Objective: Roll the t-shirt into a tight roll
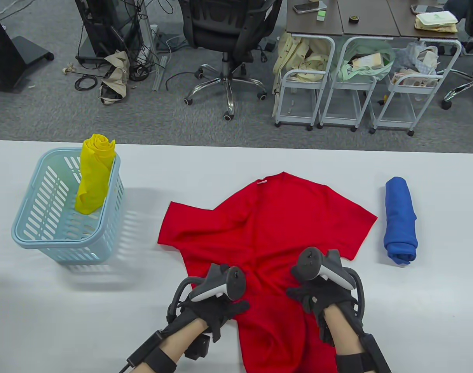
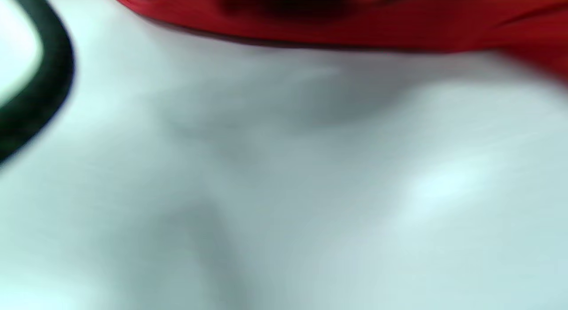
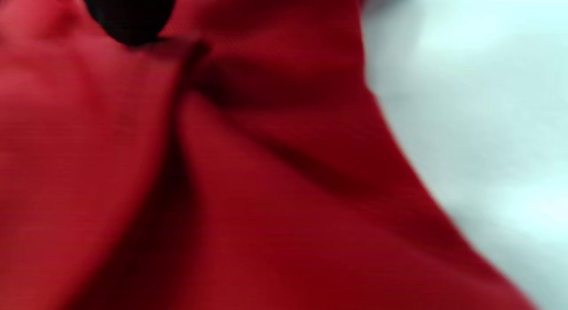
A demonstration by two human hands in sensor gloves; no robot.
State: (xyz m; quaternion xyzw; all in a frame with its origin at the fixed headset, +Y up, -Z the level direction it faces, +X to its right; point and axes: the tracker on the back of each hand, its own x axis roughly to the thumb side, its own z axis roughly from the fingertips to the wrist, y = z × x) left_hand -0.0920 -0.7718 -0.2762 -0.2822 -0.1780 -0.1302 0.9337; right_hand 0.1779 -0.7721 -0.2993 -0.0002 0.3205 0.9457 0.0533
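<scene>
— On the table [image 1: 34, 311], what lies there?
— A red shirt [image 1: 267, 217], spread flat mid-table. Basket [image 1: 30, 229] far left, holding a yellow roll [image 1: 92, 175]; blue roll [image 1: 399, 221] to the right.
— The hands?
— Left hand [image 1: 217, 307] and right hand [image 1: 318, 295] rest on the shirt's lower part; whether either grips it, I cannot tell.

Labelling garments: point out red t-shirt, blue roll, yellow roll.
red t-shirt [image 1: 271, 217], table view, chest area.
blue roll [image 1: 399, 217], table view, middle of the roll.
yellow roll [image 1: 92, 178], table view, mid-body, in basket.

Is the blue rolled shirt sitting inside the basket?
No, the blue rolled shirt lies on the table right of the red t-shirt; the basket holds a yellow roll.
</scene>
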